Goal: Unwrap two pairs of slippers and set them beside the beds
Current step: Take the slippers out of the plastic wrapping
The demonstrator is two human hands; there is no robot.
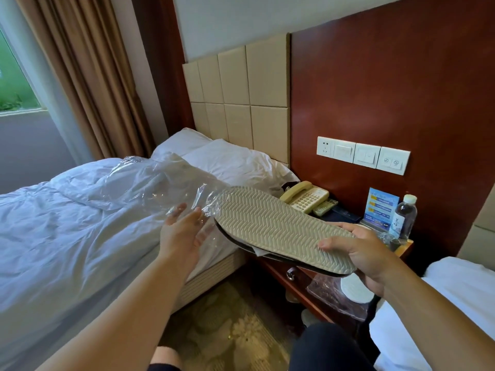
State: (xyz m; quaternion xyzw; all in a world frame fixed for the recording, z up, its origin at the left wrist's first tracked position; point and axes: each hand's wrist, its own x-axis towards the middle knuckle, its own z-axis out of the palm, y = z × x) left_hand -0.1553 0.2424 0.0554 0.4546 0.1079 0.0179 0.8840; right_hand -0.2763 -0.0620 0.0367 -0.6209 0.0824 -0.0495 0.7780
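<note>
Carpeted aisle (230, 330) beside bed (80, 250), right hand (367, 253) gripping slippers (281, 226)

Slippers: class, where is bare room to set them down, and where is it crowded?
Free: the carpet between the bed by the window and the nightstand. Crowded: the nightstand top, with telephone, card and bottle. The right hand grips the slippers.

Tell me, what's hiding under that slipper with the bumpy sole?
A second slipper with a dark edge lies pressed under the top slipper, white paper poking out between them. The right hand grips both. Their upper sides face down, hidden.
</note>
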